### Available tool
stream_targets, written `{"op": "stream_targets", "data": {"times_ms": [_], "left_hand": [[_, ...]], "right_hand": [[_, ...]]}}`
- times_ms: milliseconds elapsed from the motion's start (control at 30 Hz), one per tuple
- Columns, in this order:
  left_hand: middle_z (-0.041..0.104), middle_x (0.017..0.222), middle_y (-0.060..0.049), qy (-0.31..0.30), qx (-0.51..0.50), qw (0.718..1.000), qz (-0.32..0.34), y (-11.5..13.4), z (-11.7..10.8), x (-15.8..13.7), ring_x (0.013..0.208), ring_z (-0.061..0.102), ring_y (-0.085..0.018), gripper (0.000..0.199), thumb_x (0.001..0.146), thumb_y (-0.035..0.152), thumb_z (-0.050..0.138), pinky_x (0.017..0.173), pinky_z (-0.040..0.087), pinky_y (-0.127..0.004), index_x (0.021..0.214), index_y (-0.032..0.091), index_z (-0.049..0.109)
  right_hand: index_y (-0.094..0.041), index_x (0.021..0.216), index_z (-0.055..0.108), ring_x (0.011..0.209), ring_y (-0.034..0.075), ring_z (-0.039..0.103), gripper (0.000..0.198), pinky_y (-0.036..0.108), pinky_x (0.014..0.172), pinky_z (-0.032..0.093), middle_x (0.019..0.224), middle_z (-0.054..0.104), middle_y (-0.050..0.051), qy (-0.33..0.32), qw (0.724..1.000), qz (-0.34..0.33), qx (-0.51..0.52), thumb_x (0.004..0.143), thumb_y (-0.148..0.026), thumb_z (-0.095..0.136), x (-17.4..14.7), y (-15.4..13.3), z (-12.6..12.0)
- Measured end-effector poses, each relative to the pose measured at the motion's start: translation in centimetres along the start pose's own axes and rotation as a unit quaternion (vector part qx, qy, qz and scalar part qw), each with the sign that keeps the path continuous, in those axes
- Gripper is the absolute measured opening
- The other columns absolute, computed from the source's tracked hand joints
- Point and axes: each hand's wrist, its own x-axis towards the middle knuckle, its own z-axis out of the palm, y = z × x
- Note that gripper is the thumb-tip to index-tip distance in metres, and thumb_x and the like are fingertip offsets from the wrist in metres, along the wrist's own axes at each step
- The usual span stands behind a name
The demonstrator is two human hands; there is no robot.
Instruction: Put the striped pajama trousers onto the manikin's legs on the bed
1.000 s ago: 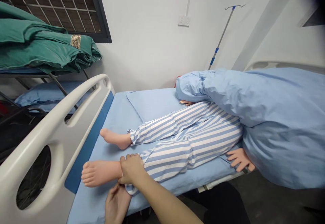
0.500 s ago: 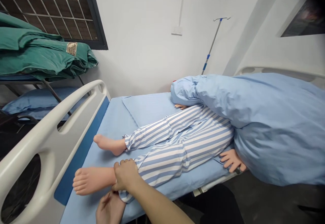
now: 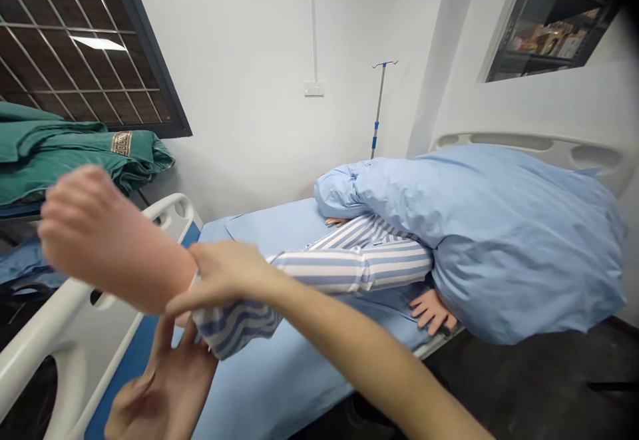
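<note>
A manikin's leg in blue-and-white striped trousers (image 3: 324,268) is raised off the bed, its bare foot (image 3: 110,243) tilted up at the left. My right hand (image 3: 224,277) is closed around the ankle at the trouser cuff, thumb on the near side. Below it my left hand (image 3: 164,380) is palm up, its fingers stretched out and reaching up to the underside of the ankle. The loose cuff hangs beside those fingers. Most of the manikin's other foot is hidden behind my hands. A blue quilt (image 3: 479,227) covers its upper body, with a manikin hand (image 3: 432,311) showing at the quilt's edge.
The bed's plastic footboard (image 3: 70,320) stands at the left, close to the raised foot. Blue sheet (image 3: 264,387) covers the mattress. Green folded cloth (image 3: 84,154) lies on another bed behind. An IV pole (image 3: 378,110) stands by the wall.
The near leg has come up off the mattress, its foot rising up and left. Both my hands moved with it, and the camera view has shifted.
</note>
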Motion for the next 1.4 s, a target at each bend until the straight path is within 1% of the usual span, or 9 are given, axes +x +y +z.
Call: {"op": "stream_targets", "data": {"times_ms": [100, 200, 300, 400, 567, 767, 967, 1200, 1400], "left_hand": [[0.053, 0.113, -0.003, -0.103, 0.031, 0.994, 0.035, 1.2, 6.4, 0.8, 0.107, 0.045, -0.030, 0.058, 0.056, 0.034, 0.055, 0.080, 0.046, -0.044, 0.113, 0.031, 0.047], [0.047, 0.120, -0.001, -0.203, 0.025, 0.978, 0.036, 2.0, 11.2, 1.8, 0.110, 0.044, -0.029, 0.053, 0.062, 0.024, 0.050, 0.084, 0.043, -0.047, 0.113, 0.034, 0.045], [0.045, 0.122, -0.002, -0.295, 0.038, 0.954, 0.040, 2.5, 14.7, 2.5, 0.109, 0.045, -0.027, 0.055, 0.065, 0.017, 0.044, 0.085, 0.041, -0.047, 0.117, 0.032, 0.041], [0.045, 0.119, -0.002, -0.355, 0.071, 0.931, 0.050, 2.8, 17.0, 2.9, 0.109, 0.045, -0.025, 0.057, 0.070, 0.011, 0.034, 0.082, 0.040, -0.047, 0.123, 0.032, 0.035], [0.048, 0.117, -0.001, -0.347, 0.081, 0.932, 0.070, 3.1, 16.9, 3.4, 0.106, 0.046, -0.022, 0.055, 0.070, 0.010, 0.038, 0.085, 0.040, -0.042, 0.120, 0.032, 0.038], [0.051, 0.113, -0.004, -0.244, 0.041, 0.968, 0.045, 3.3, 10.4, 4.5, 0.108, 0.045, -0.025, 0.039, 0.071, 0.017, 0.042, 0.085, 0.040, -0.043, 0.108, 0.026, 0.050], [0.059, 0.099, 0.000, -0.048, -0.057, 0.997, -0.013, 0.7, -1.0, 5.0, 0.097, 0.052, -0.018, 0.027, 0.065, 0.019, 0.048, 0.081, 0.044, -0.031, 0.091, 0.023, 0.056], [0.060, 0.065, 0.000, 0.167, -0.170, 0.962, -0.131, -7.2, -14.8, 3.0, 0.067, 0.056, -0.013, 0.010, 0.064, 0.022, 0.046, 0.070, 0.045, -0.032, 0.061, 0.017, 0.055], [0.062, 0.068, 0.000, 0.203, -0.230, 0.937, -0.170, -11.8, -19.7, 0.9, 0.071, 0.056, -0.016, 0.011, 0.064, 0.020, 0.045, 0.070, 0.043, -0.034, 0.064, 0.019, 0.057]], "right_hand": [[-0.021, 0.090, 0.058, 0.065, 0.011, 0.058, 0.041, 0.020, 0.050, 0.046, 0.080, 0.062, -0.004, -0.005, 0.994, -0.084, 0.066, 0.060, -0.047, 0.059, -0.2, -0.3, -5.8], [-0.010, 0.092, 0.060, 0.069, 0.005, 0.057, 0.044, 0.012, 0.058, 0.042, 0.082, 0.061, -0.004, 0.027, 0.991, -0.091, 0.091, 0.066, -0.044, 0.049, -0.7, -0.4, -10.8], [0.004, 0.094, 0.057, 0.073, 0.003, 0.056, 0.065, 0.010, 0.060, 0.037, 0.082, 0.057, -0.004, 0.069, 0.989, -0.093, 0.093, 0.070, -0.044, 0.020, -1.3, 0.1, -14.8], [0.014, 0.095, 0.049, 0.076, 0.005, 0.055, 0.075, 0.013, 0.058, 0.034, 0.079, 0.052, -0.003, 0.076, 0.988, -0.094, 0.098, 0.066, -0.034, -0.001, -1.9, 0.7, -17.4], [0.005, 0.099, 0.052, 0.075, 0.009, 0.057, 0.054, 0.013, 0.059, 0.037, 0.076, 0.055, -0.004, 0.088, 0.987, -0.080, 0.104, 0.070, -0.035, 0.029, -1.5, 0.6, -16.9], [-0.007, 0.099, 0.054, 0.076, 0.009, 0.056, 0.049, 0.015, 0.062, 0.041, 0.086, 0.058, -0.004, 0.070, 0.994, -0.082, 0.034, 0.067, -0.043, 0.043, 2.1, 0.4, -9.2], [-0.019, 0.088, 0.050, 0.069, 0.017, 0.057, 0.042, 0.029, 0.056, 0.046, 0.075, 0.060, -0.001, -0.002, 0.998, 0.008, -0.061, 0.062, -0.052, 0.054, 3.4, 1.2, 2.9], [-0.019, 0.079, 0.049, 0.071, 0.019, 0.058, 0.022, 0.029, 0.057, 0.045, 0.076, 0.061, 0.004, -0.081, 0.993, 0.015, -0.089, 0.068, -0.036, 0.057, 0.0, 2.7, 13.9], [-0.018, 0.085, 0.052, 0.074, 0.024, 0.058, 0.029, 0.036, 0.063, 0.045, 0.081, 0.061, 0.011, -0.126, 0.974, 0.045, -0.181, 0.065, -0.039, 0.056, -0.3, 5.7, 22.4]]}}
